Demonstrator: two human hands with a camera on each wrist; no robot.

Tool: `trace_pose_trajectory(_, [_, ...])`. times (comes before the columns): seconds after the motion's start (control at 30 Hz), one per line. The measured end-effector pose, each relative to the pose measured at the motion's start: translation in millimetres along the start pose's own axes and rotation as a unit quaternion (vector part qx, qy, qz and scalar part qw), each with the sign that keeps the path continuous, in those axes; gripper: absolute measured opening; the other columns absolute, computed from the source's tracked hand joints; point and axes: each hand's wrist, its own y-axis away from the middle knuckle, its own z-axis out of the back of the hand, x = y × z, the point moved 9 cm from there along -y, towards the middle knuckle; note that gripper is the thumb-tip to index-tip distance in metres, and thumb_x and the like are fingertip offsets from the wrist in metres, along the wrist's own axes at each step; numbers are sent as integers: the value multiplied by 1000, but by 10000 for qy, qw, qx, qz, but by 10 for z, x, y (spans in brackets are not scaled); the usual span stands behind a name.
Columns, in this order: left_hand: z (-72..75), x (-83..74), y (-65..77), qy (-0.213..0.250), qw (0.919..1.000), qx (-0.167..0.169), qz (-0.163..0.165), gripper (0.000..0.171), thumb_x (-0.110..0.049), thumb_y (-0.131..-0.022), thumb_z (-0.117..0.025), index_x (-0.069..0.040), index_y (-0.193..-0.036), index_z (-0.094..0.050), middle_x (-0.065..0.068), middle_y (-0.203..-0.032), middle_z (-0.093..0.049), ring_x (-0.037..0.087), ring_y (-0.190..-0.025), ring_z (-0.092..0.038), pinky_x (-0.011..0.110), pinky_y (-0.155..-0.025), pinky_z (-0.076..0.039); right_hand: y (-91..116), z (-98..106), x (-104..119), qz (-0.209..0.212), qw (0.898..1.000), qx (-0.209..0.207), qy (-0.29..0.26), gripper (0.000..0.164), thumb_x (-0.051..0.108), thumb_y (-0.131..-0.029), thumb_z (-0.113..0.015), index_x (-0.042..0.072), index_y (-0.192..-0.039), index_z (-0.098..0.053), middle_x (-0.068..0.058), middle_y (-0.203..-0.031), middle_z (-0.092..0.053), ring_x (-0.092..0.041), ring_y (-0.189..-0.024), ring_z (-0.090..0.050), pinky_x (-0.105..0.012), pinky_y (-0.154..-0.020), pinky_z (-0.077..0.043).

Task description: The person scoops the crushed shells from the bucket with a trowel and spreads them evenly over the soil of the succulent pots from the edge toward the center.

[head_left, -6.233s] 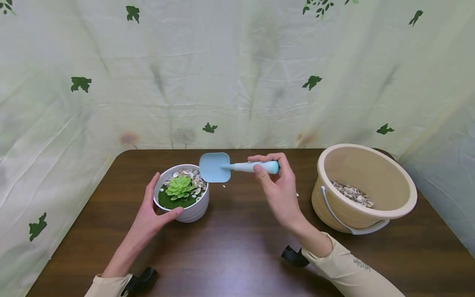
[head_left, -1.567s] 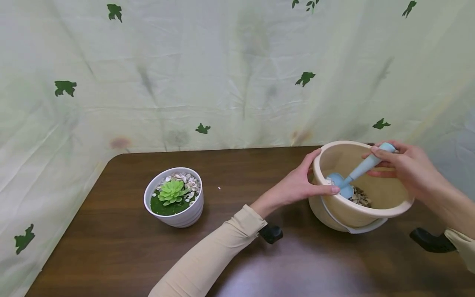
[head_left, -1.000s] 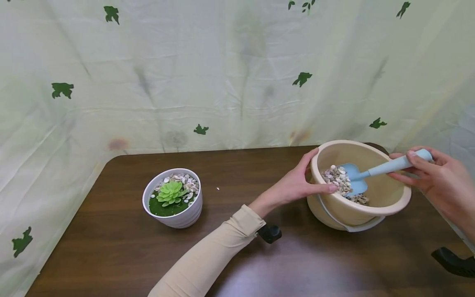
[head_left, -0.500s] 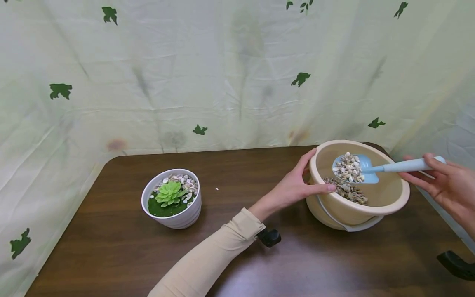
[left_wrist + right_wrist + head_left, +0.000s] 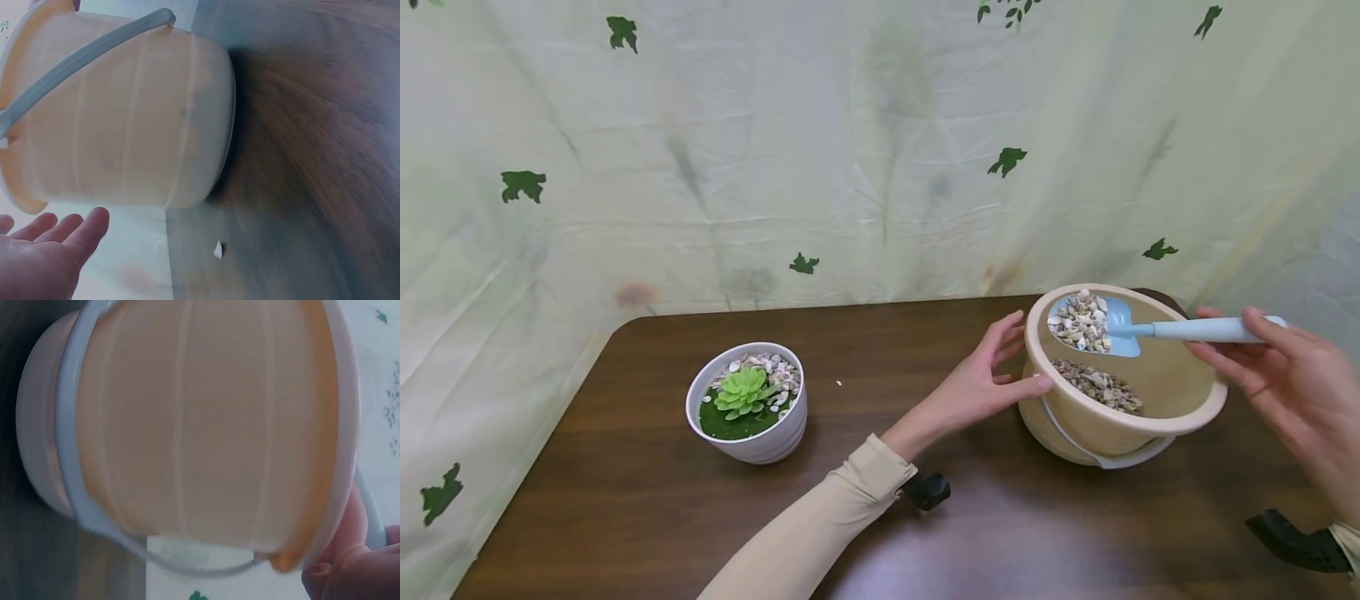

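My right hand (image 5: 1292,387) grips the handle of a light blue plastic shovel (image 5: 1180,330), its blade loaded with small shells (image 5: 1081,322). The blade is level over the mouth of a beige bucket (image 5: 1075,429), near its left rim. More shells (image 5: 1097,387) lie at the bottom of the bucket. My left hand (image 5: 962,396) is beside the bucket's left side, fingers relaxed and holding nothing. In the left wrist view its fingers (image 5: 87,234) stand apart from the bucket wall (image 5: 119,119). The bucket's grey handle (image 5: 67,425) hangs down in front.
A white pot (image 5: 760,450) at the left holds a green succulent (image 5: 745,393), green turf and pale shells (image 5: 778,371). One stray shell bit (image 5: 838,382) lies on the brown table (image 5: 880,350). A leaf-patterned curtain (image 5: 850,150) hangs behind the table.
My right hand scooped shells from the bucket, raised the loaded shovel and shifted it left. My left hand, earlier on the pot and then on the bucket rim, has drawn away from the rim.
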Motion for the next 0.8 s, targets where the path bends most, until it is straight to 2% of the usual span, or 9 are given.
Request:
trace_pose_trajectory(0.2, [147,-12,252,-443,9990,-102,-34,82,-32,-88,-75,-33,-153,-25,-11,-150,-38,5,-135,-37,37,-105,-38,5,-184,-160,-2,9995,98,-304,21,-3,-104,-37,-12,-103,-55,-27,-109,-59,-41,-112,-61,-57,-88,-46])
trace_pose_trajectory(0.4, [289,-19,495,-874,9959,-172,-165,78,-32,-87,-75,-30,-151,-30,-10,-148,-41,8,-135,-39,41,-105,-38,-24,-357,-315,-17,9994,199,-283,24,-5,-103,-37,-15,-102,-59,-25,-106,-59,-41,-114,-59,-58,-87,-46])
trace_pose_trajectory(0.6, [403,-54,758,-1135,9931,-122,-252,76,-33,-85,-78,-31,-148,-36,-12,-147,-40,11,-134,-40,40,-105,-38,-35,-479,-451,-32,9998,214,18,25,-4,-103,-39,-11,-110,-62,-20,-109,-60,-36,-114,-61,-57,-87,-46])
trace_pose_trajectory(0.8, [532,-60,1056,-1419,9895,-76,-256,76,-34,-83,-78,-31,-148,-38,-13,-147,-41,15,-134,-40,42,-104,-39,-30,-603,-561,25,9990,281,332,23,-3,-103,-40,-9,-103,-62,-17,-111,-59,-35,-113,-62,-55,-87,-48])
